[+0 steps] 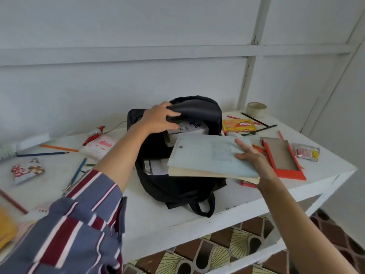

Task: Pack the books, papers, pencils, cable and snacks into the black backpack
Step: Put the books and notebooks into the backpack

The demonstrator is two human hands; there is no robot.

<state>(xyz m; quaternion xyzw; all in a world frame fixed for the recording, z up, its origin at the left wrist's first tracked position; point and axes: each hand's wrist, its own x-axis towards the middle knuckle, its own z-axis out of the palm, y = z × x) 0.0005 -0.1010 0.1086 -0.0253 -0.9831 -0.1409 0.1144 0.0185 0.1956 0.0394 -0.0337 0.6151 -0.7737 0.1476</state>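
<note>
Black backpack (177,186), lying on the white worktop (177,220), mouth open towards me; papers and a book already inside. My left hand (160,119) grips the upper flap, fingers (173,116) curled over its edge, holding the mouth wide. My right hand (250,157) holds a stack of books (211,159) by its right end, thumb on the pale blue cover, stack level over the opening and not yet in.

Still out: pencils (42,154) to the left, more at the far right, yellow snack packet (239,125) beside the bag, snack packets on both sides.

Advice, as I judge it: tip the leading edge down, slide the stack alongside the papers already inside, keep the flap lifted until it seats.
</note>
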